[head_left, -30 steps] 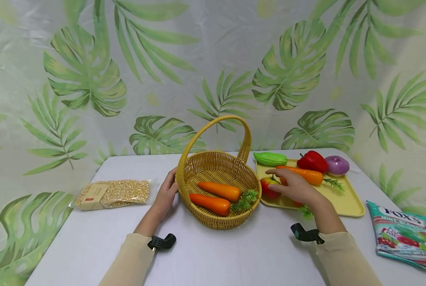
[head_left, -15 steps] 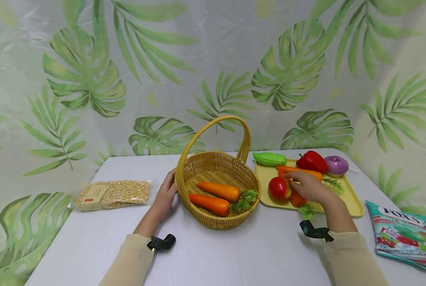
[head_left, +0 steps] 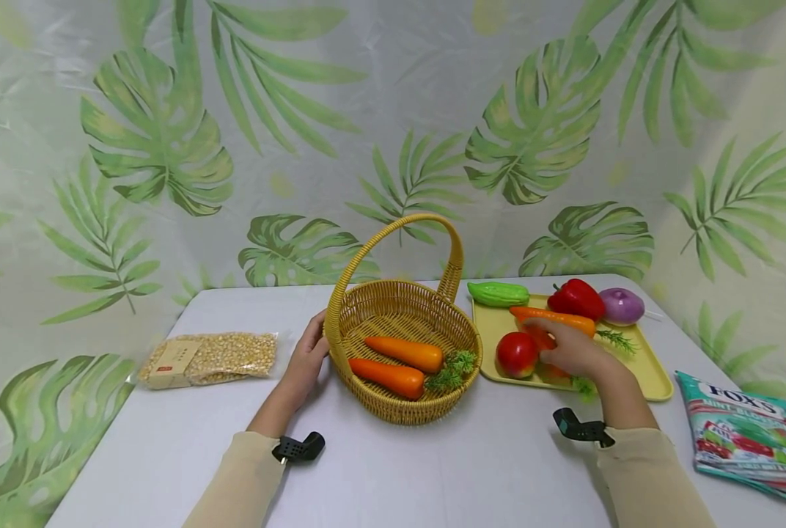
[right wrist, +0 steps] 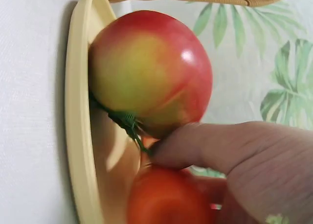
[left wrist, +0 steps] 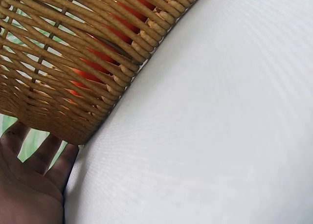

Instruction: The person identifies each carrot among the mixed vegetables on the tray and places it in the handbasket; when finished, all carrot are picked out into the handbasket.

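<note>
In the head view my left hand (head_left: 305, 359) rests against the left side of a yellow wicker basket (head_left: 399, 414), fingers stretched along it. Two orange carrots (head_left: 402, 352) with green tops lie inside. At the right, my right hand (head_left: 574, 352) grips another carrot (right wrist: 168, 197) over the yellow tray (head_left: 637, 367); the thumb lies across it and the hand hides much of it in the head view. Right beside those fingers sits a red tomato (head_left: 516, 355), whose yellowish patch and green leaves show in the right wrist view. One more carrot (head_left: 558, 320) lies behind the hand.
Toward the tray's back are a green bumpy gourd (head_left: 498, 293), a red bell pepper (head_left: 576, 298) and a purple onion-like vegetable (head_left: 622, 305). A bag of corn kernels (head_left: 208, 358) lies on the left, a teal candy bag (head_left: 749, 436) at the right edge. Leaf-patterned cloth hangs behind.
My right hand has moved right from over the tomato to the carrot beside it and taken hold. The tomato has shifted right and turned; the carrot's green top has moved right. My left hand stays put.
</note>
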Available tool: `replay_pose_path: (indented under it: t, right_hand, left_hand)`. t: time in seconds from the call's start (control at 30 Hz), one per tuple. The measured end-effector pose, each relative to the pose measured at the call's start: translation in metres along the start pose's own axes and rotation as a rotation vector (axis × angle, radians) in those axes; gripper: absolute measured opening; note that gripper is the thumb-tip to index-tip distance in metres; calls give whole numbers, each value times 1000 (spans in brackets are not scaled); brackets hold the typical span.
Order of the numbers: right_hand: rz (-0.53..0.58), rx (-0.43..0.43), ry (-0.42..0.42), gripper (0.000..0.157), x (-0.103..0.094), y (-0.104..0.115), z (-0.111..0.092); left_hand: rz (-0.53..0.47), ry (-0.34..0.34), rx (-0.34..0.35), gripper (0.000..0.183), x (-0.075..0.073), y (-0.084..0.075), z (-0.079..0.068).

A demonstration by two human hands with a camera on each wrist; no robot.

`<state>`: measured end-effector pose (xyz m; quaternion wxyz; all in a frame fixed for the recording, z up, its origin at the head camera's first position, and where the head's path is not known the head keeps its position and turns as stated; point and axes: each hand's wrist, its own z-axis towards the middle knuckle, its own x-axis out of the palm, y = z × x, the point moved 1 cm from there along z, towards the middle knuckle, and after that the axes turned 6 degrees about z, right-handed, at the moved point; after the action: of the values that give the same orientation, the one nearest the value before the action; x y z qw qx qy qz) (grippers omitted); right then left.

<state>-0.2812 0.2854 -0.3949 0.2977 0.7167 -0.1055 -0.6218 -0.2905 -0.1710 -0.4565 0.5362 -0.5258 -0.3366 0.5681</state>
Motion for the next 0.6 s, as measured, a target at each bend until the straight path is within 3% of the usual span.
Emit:
replay_pose_path:
  t: [0.13, 0.3, 0.6]
  right_hand:
    - [35, 28, -73, 64, -8, 5, -2]
    - [87, -7, -135, 68, -17, 19, -5]
    - [168, -106, -156, 51, -23, 54, -10]
  left_hand:
    - [3, 0, -7, 46, 0, -1, -1]
    - [2, -2, -1, 45, 0, -2, -1]
    - [11, 2, -3, 46, -1, 0, 0]
